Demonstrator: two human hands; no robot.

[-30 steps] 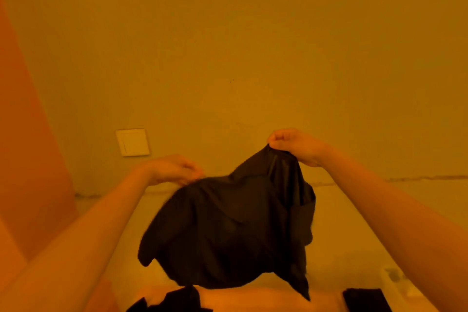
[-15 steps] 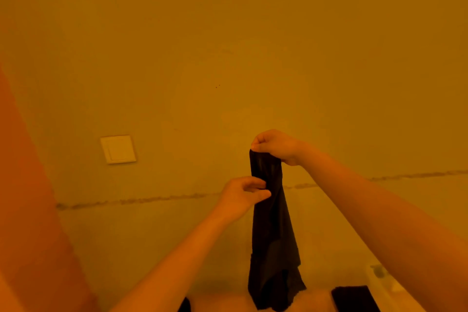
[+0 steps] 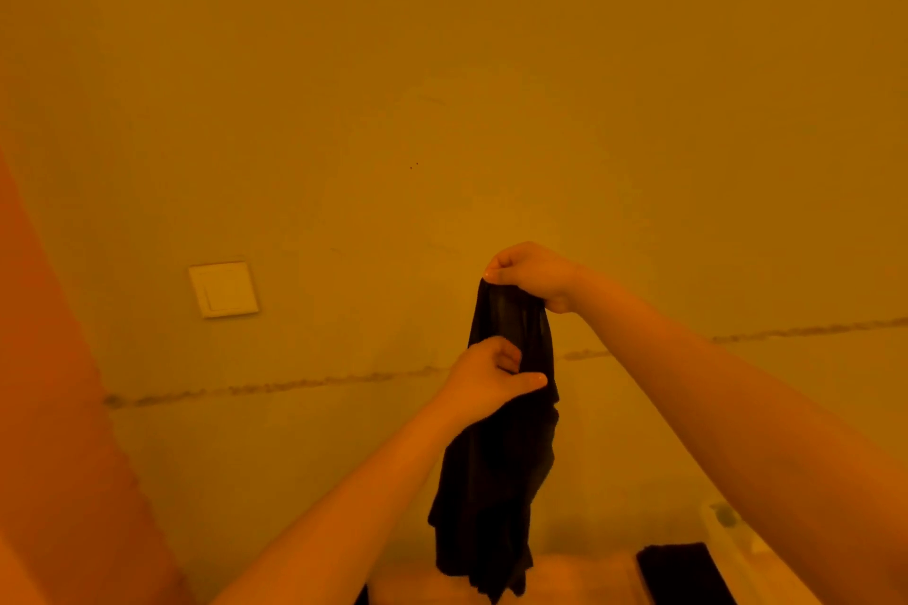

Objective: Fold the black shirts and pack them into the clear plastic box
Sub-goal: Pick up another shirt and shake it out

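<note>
Black shirt [image 3: 496, 457] hanging, both hands apparently pinching

Setting: a home room, as you see it under warm orange light. Plain painted wall [image 3: 442, 64] with a rough horizontal seam; white wall switch [image 3: 223, 289] at your left; black clothing, one black shirt [image 3: 496, 467] held up.

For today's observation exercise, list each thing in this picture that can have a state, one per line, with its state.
Black fabric shirt: held up, hanging bunched in a narrow column.
Right hand: grips the shirt's top.
Left hand: pinches the shirt lower down.
Folded black cloth: lying flat at bottom right.
White wall switch: position cannot be told.
</note>
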